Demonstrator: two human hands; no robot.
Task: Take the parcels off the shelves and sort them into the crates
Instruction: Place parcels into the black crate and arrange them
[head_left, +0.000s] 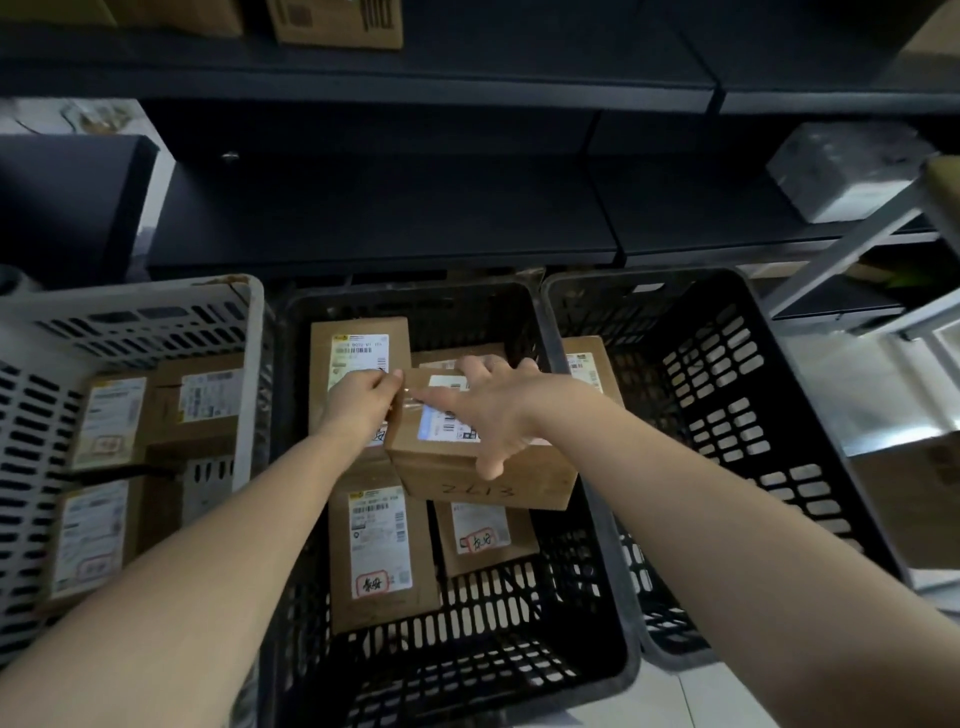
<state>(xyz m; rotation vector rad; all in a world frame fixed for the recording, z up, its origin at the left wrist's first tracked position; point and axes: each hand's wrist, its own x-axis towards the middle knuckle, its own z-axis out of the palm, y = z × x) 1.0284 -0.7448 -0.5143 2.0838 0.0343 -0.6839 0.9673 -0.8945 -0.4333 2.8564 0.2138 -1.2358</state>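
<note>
Head view: left hand (358, 400) pinches, right hand (493, 410) clasps brown parcel (467, 483) (white label (449, 423), scrawled side).

I see bare floor along the near side of the middle crate (493, 649). Flat parcels (382, 551) fill its back and left, and the carried box (483, 478) hangs over them. The right crate (727, 364) is open but for one parcel (584, 364) far-left.

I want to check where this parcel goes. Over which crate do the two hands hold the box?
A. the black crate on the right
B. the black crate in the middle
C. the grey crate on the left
B: the left hand and right hand hold the box above the middle black crate, over other parcels lying in it.
</note>
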